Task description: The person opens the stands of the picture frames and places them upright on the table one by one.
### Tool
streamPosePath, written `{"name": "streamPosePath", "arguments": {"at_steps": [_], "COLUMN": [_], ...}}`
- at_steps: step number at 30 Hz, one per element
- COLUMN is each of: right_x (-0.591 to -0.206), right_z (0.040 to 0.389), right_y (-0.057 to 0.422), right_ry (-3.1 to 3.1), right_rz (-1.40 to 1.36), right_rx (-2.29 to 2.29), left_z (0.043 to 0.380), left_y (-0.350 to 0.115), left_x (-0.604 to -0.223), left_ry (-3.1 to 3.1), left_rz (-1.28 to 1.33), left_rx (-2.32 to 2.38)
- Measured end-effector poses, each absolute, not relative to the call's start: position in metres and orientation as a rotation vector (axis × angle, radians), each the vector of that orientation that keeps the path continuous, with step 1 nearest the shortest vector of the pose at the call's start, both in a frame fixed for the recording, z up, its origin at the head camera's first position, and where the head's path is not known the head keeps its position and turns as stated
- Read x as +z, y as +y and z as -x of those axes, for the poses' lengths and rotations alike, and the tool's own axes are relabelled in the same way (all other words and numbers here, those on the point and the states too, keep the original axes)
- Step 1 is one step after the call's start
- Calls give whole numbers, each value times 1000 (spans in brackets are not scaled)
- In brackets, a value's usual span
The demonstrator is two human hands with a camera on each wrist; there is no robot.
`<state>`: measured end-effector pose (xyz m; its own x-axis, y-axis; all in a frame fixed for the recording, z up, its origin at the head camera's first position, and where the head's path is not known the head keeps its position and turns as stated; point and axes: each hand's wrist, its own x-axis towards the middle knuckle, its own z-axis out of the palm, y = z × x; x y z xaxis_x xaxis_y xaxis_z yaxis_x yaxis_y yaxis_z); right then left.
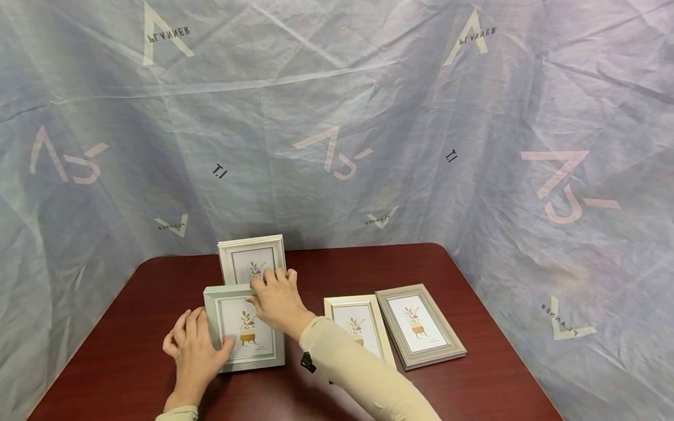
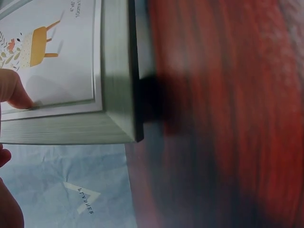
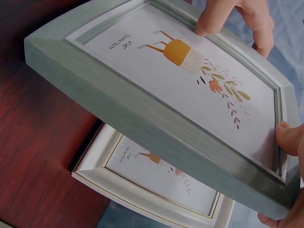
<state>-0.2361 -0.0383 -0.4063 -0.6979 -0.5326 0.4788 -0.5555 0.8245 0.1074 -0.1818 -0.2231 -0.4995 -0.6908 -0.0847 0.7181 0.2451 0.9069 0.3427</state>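
Observation:
A pale green picture frame (image 1: pixel 250 321), with a print of a plant in an ochre pot, is upright and leans slightly back near the table's left side. My left hand (image 1: pixel 195 348) grips its left edge, thumb over the front and fingers behind. At its top right corner, my right hand (image 1: pixel 279 299) pinches the frame, the thumb (image 3: pixel 288 138) pressing the inner border in the right wrist view. Behind the green frame stands a white picture frame (image 1: pixel 253 248), its lower part hidden. In the left wrist view, the green frame's lower edge (image 2: pixel 118 71) is close over the tabletop.
To the right, a cream picture frame (image 1: pixel 363 318) lies face up, partly covered by my right sleeve (image 1: pixel 363 374). Beside it lies a taupe picture frame (image 1: pixel 418 324), turned at an angle. A grey printed cloth (image 1: pixel 337 105) hangs behind the dark red table (image 1: pixel 474 386).

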Motion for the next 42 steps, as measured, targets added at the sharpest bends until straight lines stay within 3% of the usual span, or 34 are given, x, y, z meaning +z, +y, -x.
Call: {"name": "streamPosePath", "arguments": {"at_steps": [42], "right_x": [-406], "right_z": [229], "right_y": [-33], "right_ry": [-2396], "right_rz": [-888], "right_rx": [-12], "left_z": [173], "left_y": [-224], "left_x": [-505], "left_ry": [-2176], "left_rz": [65], "left_rx": [-578]}}
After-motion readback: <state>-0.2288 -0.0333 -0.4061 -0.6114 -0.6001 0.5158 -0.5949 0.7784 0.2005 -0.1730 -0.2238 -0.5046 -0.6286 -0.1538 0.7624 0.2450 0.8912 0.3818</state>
